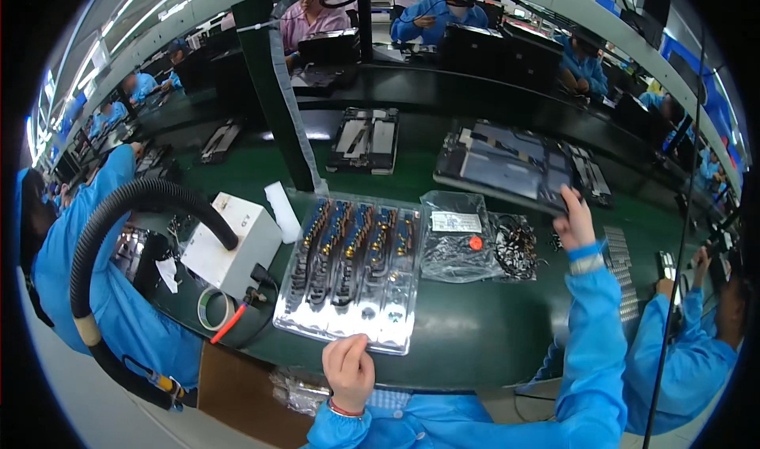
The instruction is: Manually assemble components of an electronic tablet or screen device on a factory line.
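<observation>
My right hand [575,221] grips the near right corner of a flat black device panel [507,162], like an opened tablet or laptop screen. The panel is tilted over the far side of the bench, its left end slightly blurred. Close to me, my left hand [348,371] is closed, fingers curled at the front edge of a clear plastic tray [396,340]; whether anything is inside them is hidden. Rows of small black cable parts with blue and gold ends [348,251] lie in the tray. To its right is a clear plastic bag [455,247] with a white label and a red dot.
A white box [232,243] with a black corrugated hose [119,203] stands left, beside a tape roll [214,308]. A dark post [273,93] rises behind the tray. Another device [364,138] lies on the far line. Co-workers in blue sit at both sides.
</observation>
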